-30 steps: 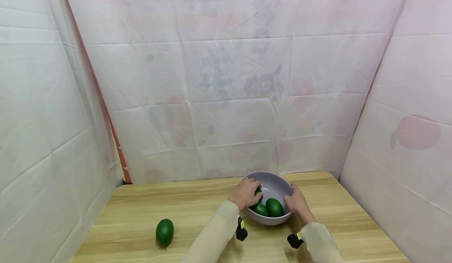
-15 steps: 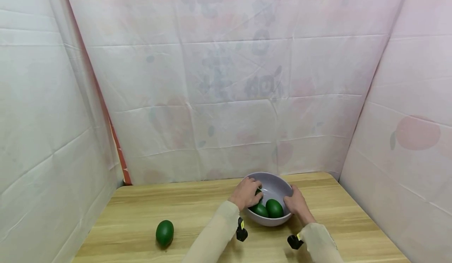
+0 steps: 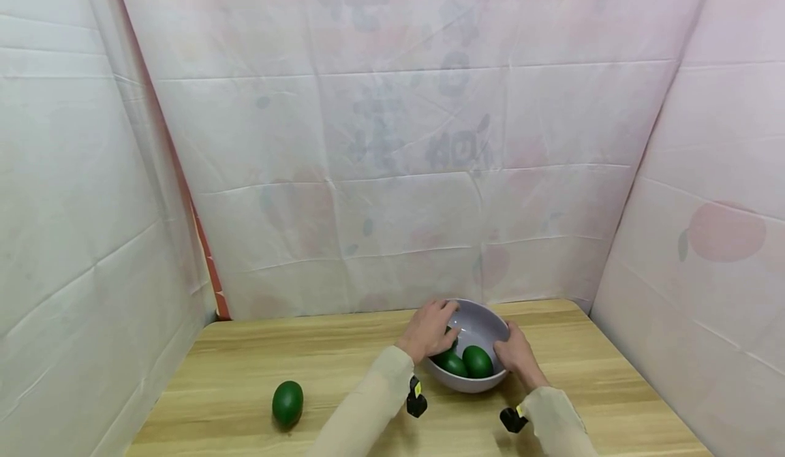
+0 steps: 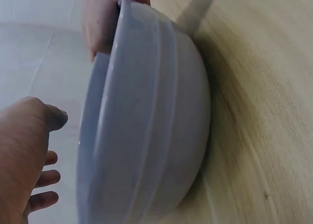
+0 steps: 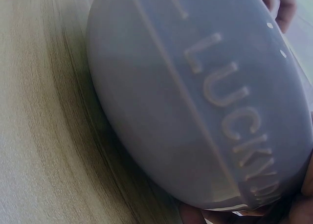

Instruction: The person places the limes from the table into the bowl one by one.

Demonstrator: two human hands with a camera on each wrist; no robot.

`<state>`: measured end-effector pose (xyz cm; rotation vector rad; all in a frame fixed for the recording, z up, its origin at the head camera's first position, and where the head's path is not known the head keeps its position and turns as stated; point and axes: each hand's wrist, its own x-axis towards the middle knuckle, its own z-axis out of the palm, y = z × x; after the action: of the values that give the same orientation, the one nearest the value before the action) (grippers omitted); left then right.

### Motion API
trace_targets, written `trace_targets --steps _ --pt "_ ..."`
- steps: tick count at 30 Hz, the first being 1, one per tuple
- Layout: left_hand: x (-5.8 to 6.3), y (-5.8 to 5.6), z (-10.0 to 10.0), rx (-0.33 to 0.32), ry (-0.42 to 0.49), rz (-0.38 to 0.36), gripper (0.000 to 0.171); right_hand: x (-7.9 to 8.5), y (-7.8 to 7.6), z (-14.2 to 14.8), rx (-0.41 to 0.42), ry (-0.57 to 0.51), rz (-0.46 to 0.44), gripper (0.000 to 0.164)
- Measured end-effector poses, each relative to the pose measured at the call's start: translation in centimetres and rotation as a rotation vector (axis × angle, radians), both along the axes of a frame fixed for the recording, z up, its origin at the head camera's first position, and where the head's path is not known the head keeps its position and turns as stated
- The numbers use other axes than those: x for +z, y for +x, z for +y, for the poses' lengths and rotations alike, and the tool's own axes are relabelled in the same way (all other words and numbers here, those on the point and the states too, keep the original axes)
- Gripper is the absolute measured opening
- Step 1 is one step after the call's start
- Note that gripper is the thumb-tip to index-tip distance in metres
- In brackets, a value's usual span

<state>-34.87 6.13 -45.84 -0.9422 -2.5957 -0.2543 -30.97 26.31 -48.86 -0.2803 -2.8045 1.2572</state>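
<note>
A grey-purple bowl (image 3: 467,383) stands near the back right of the table, holding dark green avocados. Two of them, the right avocado (image 3: 477,361) and the left avocado (image 3: 452,364), show well; another avocado (image 3: 450,340) is partly hidden behind my left hand (image 3: 428,331). That hand hovers over the bowl's left rim, thumb apart from the fingers. In the left wrist view it is beside the rim with nothing seen in its grasp. My right hand (image 3: 516,355) grips the bowl's right rim. Raised lettering on the bowl's wall (image 5: 161,101) faces the right wrist camera.
One more avocado (image 3: 287,403) lies on the wooden table (image 3: 233,355), well left of the bowl. A pale printed curtain (image 3: 392,225) closes off the back, and similar sheets hang on both sides. Black wrist cameras (image 3: 416,402) hang below the sleeves.
My left hand has lifted slightly and moved off the partly hidden avocado, its fingers spreading over the rim. My right hand and the bowl stay nearly in place.
</note>
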Motion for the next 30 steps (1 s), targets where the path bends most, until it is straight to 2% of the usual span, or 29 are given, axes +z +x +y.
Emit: trace_targets --steps 5,12,24,30 --pt "0.7 0.2 -0.7 -0.018 0.013 0.064 0.042 -0.1 0.0 0.0 -0.004 -0.003 0.003 0.065" --pt "1.2 0.5 -3.0 0.000 0.018 0.061 0.041 -0.3 -0.1 0.1 0.005 -0.014 -0.001 0.065" --pt "1.3 1.1 -9.0 0.068 0.022 0.077 0.041 -0.3 0.0 0.1 0.000 -0.016 -0.002 0.064" --pt "0.9 1.6 -12.1 0.077 0.056 0.095 0.045 -0.1 -0.1 0.1 -0.002 -0.016 -0.029 0.065"
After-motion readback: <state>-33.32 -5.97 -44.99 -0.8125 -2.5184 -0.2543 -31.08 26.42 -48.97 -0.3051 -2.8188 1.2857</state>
